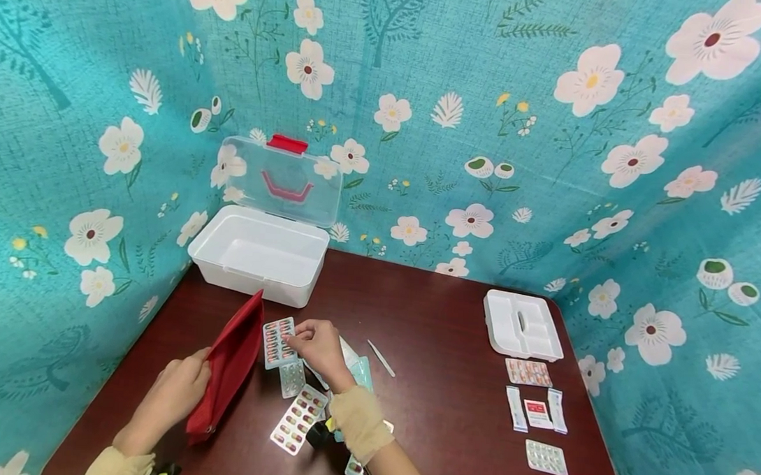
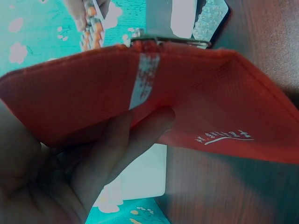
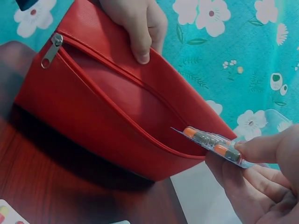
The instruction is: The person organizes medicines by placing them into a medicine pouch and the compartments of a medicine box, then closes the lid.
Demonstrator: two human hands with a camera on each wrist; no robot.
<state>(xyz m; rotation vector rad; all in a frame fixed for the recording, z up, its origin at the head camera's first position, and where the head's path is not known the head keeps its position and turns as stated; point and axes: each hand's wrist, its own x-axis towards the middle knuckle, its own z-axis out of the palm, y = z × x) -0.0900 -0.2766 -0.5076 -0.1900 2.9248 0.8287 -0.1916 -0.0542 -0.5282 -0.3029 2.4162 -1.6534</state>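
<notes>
A red zip pouch (image 1: 228, 365) stands on edge on the dark table, and my left hand (image 1: 186, 384) grips its upper rim, holding the mouth open. In the right wrist view the pouch (image 3: 107, 112) gapes along its zip, with the left thumb (image 3: 140, 42) over the top edge. My right hand (image 1: 308, 340) pinches a blister pack of orange capsules (image 1: 277, 342) right beside the pouch. That pack (image 3: 212, 142) has its edge at the pouch's opening. The left wrist view shows my fingers (image 2: 126, 149) curled under the red fabric (image 2: 201, 93).
More blister packs (image 1: 299, 418) lie under my right forearm. An open white box (image 1: 260, 254) with a clear lid stands at the back left. A thin white stick (image 1: 381, 358) lies mid-table. A white tray (image 1: 522, 325), sachets (image 1: 538, 413) and blister packs (image 1: 545, 458) sit on the right.
</notes>
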